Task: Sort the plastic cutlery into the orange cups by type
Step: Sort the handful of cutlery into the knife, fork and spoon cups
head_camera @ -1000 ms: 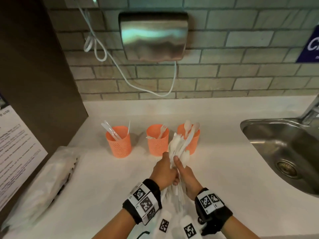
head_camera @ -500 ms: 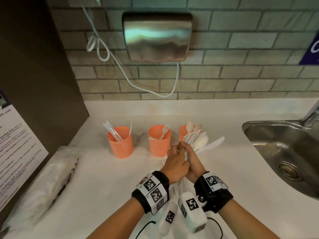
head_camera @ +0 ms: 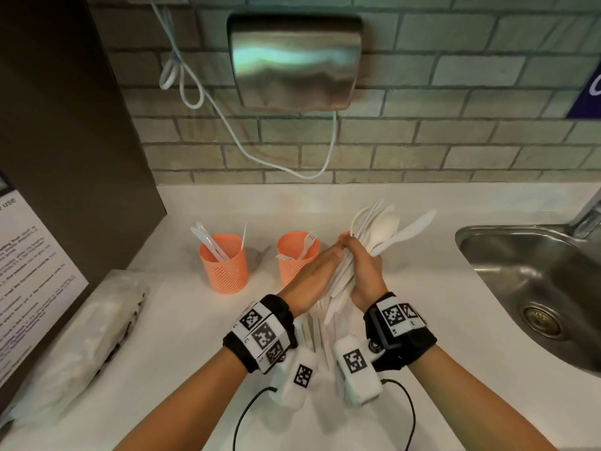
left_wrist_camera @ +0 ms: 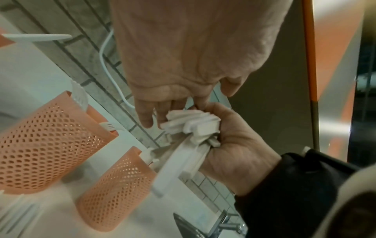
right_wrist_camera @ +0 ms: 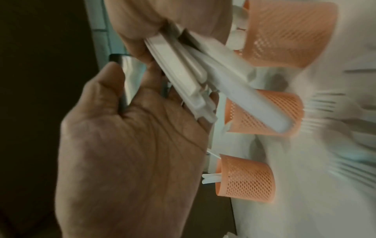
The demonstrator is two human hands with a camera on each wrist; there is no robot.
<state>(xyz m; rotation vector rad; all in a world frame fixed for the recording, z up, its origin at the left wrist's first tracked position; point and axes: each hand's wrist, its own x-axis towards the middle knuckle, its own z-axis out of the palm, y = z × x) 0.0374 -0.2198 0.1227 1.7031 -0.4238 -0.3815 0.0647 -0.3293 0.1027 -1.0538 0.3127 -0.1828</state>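
Observation:
Three orange mesh cups stand in a row on the white counter. The left cup holds knives and the middle cup holds forks. The right cup is mostly hidden behind my hands. My right hand grips a bundle of white plastic cutlery, its spoon and knife heads fanning up and to the right. My left hand lies flat against the bundle's handles with straight fingers. Several loose forks lie on the counter under my wrists.
A steel sink with a tap is set into the counter at the right. A hand dryer with a white cable hangs on the tiled wall. A plastic bag lies at the left beside a dark panel.
Both hands have moved forward towards the right cup. The bundle now tilts to the right and fans out. My left hand has flattened against the handles.

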